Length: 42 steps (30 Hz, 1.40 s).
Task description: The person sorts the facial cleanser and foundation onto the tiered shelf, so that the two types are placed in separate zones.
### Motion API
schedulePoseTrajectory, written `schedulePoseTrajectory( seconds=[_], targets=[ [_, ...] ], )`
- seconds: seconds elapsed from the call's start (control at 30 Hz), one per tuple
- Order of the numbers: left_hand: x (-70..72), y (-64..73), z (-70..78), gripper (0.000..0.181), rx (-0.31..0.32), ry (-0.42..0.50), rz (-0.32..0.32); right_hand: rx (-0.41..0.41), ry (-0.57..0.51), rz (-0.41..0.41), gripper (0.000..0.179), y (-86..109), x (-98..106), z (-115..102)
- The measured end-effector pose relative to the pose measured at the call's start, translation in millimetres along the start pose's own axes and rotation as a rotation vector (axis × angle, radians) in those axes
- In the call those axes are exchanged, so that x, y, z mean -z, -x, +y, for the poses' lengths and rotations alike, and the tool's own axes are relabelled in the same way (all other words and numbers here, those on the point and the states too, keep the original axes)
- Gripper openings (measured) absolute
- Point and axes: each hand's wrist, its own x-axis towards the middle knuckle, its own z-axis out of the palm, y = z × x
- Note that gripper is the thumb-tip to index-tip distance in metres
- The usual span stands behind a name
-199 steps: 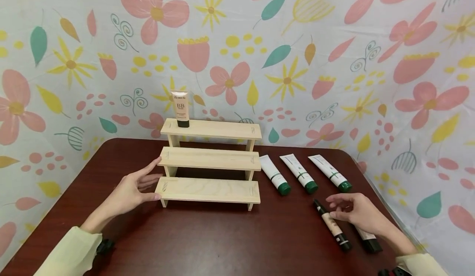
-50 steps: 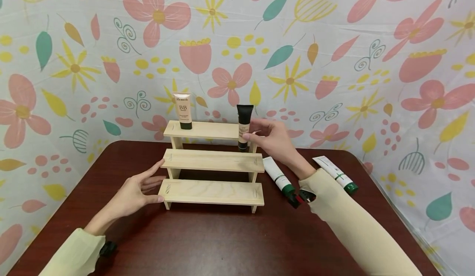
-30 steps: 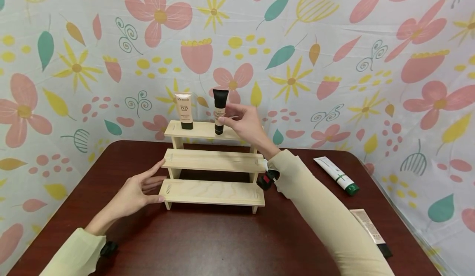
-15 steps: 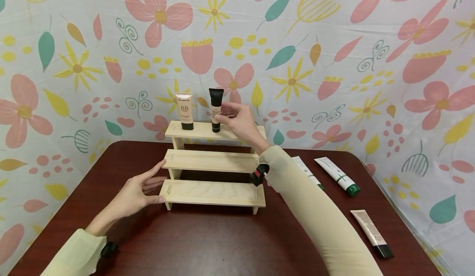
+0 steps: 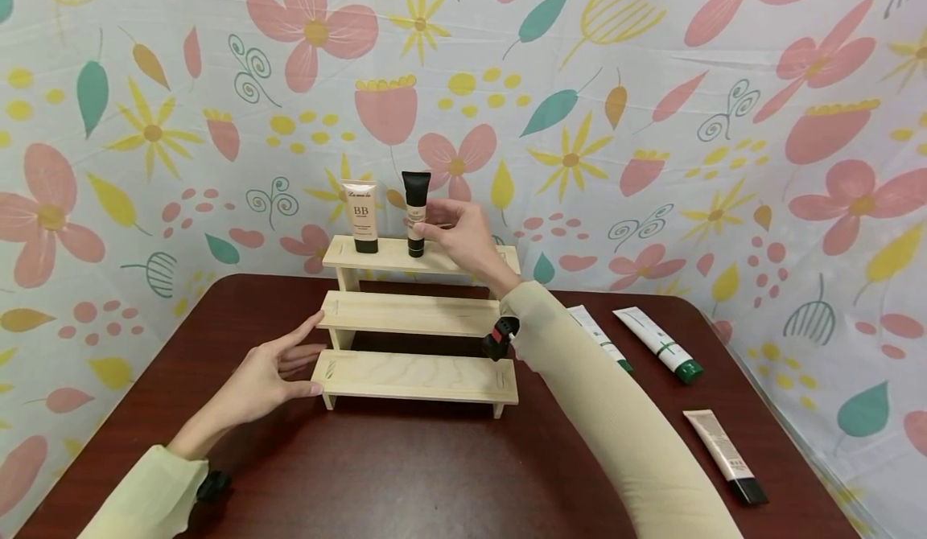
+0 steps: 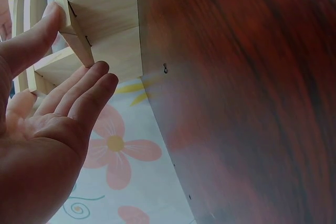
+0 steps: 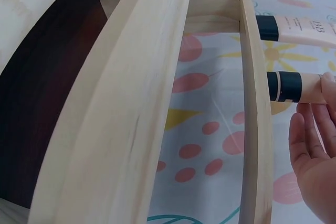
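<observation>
A three-step wooden display stand (image 5: 416,374) stands on the table. My left hand (image 5: 264,374) rests against its left side, thumb at the bottom shelf's end and straight fingers along the side; in the left wrist view, fingertips touch the wood. On the top shelf, my right hand (image 5: 467,233) pinches a slim beige cosmetic tube (image 5: 416,213) with a black top and black cap, upright with cap down. Left of it stands a wider beige BB cream tube (image 5: 362,217), also cap down. The right wrist view shows the slim tube's cap (image 7: 283,86) right at the shelf.
Two white tubes with green caps, one nearer (image 5: 599,336) and partly behind the right sleeve, one farther right (image 5: 659,344), lie on the dark table (image 5: 405,475). A beige tube with a black cap (image 5: 724,450) lies at the right. A floral cloth (image 5: 608,32) hangs behind.
My right hand picked the slim tube up from the table at the right and carried it to the top shelf, lately shifting it slightly left. My left hand stays at the stand.
</observation>
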Motion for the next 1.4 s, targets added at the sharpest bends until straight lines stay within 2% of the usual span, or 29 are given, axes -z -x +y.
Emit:
schedulePoseTrajectory(
  seconds=[0.53,0.77,1.0,1.27,1.4],
  targets=[
    [0.0,0.3,0.3,0.107,0.005,0.01,-0.006,0.037,0.021,-0.032,0.031,1.3,3,0],
    [-0.5,0.3,0.7,0.107,0.005,0.01,-0.003,0.016,0.032,-0.029,0.036,9.7,18,6],
    [-1.1,1.1,-0.1,0.108,0.009,-0.001,-0.003,0.0,0.104,-0.066,0.033,35.9,50,11],
    [-1.5,0.4,-3.6,0.109,0.005,-0.023,-0.002,0.061,0.221,-0.109,0.033,82.8,92,16],
    [-2.0,0.8,-4.1,0.109,-0.004,-0.028,-0.003,0.059,0.272,-0.104,0.034,109.2,110,14]
  ],
)
